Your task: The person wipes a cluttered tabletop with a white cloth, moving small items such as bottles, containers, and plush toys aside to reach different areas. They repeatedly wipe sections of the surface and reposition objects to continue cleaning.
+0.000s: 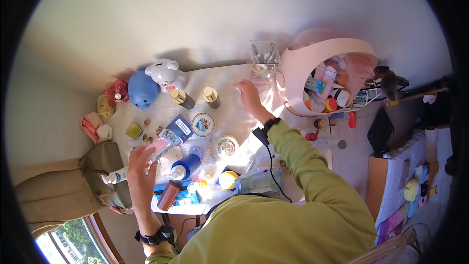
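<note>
- At the far left of the surface (227, 117), four figurines (142, 90) in a row.
- Nearer the front, the left hand (140, 165) reaches up, bent fingers clamped on one clear-and-pink packet (159, 145).
- Mid-surface, two gold-capped bottles (182, 99) and two round patterned discs (203, 124).
- Well apart, the right hand (251, 99) stretches forward beside one clear box (265, 53); cannot tell its grip.
- Rightmost, one pink domed container (295, 76).
</note>
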A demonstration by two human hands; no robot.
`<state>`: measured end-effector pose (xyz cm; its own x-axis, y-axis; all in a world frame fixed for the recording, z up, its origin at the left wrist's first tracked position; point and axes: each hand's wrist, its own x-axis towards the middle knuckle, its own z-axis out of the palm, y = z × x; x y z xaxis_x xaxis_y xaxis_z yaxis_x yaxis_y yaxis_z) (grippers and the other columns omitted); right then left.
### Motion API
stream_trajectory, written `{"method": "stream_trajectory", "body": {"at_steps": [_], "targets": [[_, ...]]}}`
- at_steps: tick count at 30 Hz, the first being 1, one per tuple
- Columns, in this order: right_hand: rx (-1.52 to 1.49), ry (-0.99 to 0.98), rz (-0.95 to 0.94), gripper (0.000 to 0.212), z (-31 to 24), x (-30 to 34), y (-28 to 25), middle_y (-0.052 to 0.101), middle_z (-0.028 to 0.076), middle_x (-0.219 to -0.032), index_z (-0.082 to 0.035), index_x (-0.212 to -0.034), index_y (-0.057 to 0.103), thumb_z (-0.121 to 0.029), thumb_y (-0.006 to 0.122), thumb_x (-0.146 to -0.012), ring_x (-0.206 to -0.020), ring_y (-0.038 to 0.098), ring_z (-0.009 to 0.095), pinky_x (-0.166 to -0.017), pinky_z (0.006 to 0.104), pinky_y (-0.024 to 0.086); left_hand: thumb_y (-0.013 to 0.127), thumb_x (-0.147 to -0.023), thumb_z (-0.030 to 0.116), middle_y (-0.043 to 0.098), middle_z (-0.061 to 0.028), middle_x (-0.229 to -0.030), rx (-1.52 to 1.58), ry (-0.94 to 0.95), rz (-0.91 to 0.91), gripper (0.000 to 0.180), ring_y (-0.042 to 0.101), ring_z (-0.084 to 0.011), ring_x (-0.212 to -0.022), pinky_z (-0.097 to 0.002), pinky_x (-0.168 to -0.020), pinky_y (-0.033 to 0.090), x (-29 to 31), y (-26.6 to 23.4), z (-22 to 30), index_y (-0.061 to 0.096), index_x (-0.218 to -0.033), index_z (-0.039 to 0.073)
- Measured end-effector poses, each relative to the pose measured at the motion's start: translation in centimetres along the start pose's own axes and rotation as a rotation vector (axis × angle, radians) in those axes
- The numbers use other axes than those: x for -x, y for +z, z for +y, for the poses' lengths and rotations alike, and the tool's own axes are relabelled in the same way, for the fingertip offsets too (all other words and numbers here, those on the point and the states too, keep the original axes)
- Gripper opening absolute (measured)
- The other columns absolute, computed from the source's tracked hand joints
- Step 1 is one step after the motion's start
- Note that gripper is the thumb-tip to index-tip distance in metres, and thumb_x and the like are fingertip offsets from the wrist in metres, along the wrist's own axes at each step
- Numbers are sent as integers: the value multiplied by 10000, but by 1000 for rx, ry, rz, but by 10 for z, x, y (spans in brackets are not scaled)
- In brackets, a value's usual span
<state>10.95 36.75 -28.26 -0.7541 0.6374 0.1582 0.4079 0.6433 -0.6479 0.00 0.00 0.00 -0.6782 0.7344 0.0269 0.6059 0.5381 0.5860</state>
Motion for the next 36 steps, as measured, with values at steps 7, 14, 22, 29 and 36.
{"method": "stream_trajectory", "body": {"at_steps": [7,14,22,29,36], "targets": [[-27,-227,12,343,-1,-97,58,609,123,-960,-90,-986,707,85,506,-770,-966,568,308,-817,390,475,647,-758,-75,577,-135,-1159,5,-121,-6,362,615,-285,-1015,-318,-726,563,13,0,-25,661,-1088,73],[-11,-345,-103,282,7,-44,58,592,116,-933,-95,-887,699,66,532,-728,-957,562,311,-802,384,472,657,-749,-67,578,-133,-1165,36,-156,14,370,619,-284,-994,-328,-702,554,20,5,-46,672,-1084,88],[-47,-221,-213,234,-3,-19,10,590,129,-887,-69,-830,698,58,527,-732,-912,567,337,-767,406,466,633,-745,-113,550,-130,-1180,81,-178,-30,378,605,-249,-1042,-290,-751,573,17,13,-58,658,-1087,47],[-101,-277,6,277,-1,-138,68,601,154,-887,-58,-894,706,82,538,-723,-863,575,366,-733,411,467,648,-739,-99,551,-128,-1160,34,-207,-19,368,604,-250,-1036,-287,-732,573,26,8,-59,661,-1075,50],[-211,-480,-258,274,21,-104,87,611,136,-845,-74,-854,703,83,541,-699,-824,590,345,-709,407,475,668,-745,-54,576,-136,-1163,38,-235,-23,363,617,-286,-1013,-327,-719,567,33,17,-67,675,-1080,86]]}}
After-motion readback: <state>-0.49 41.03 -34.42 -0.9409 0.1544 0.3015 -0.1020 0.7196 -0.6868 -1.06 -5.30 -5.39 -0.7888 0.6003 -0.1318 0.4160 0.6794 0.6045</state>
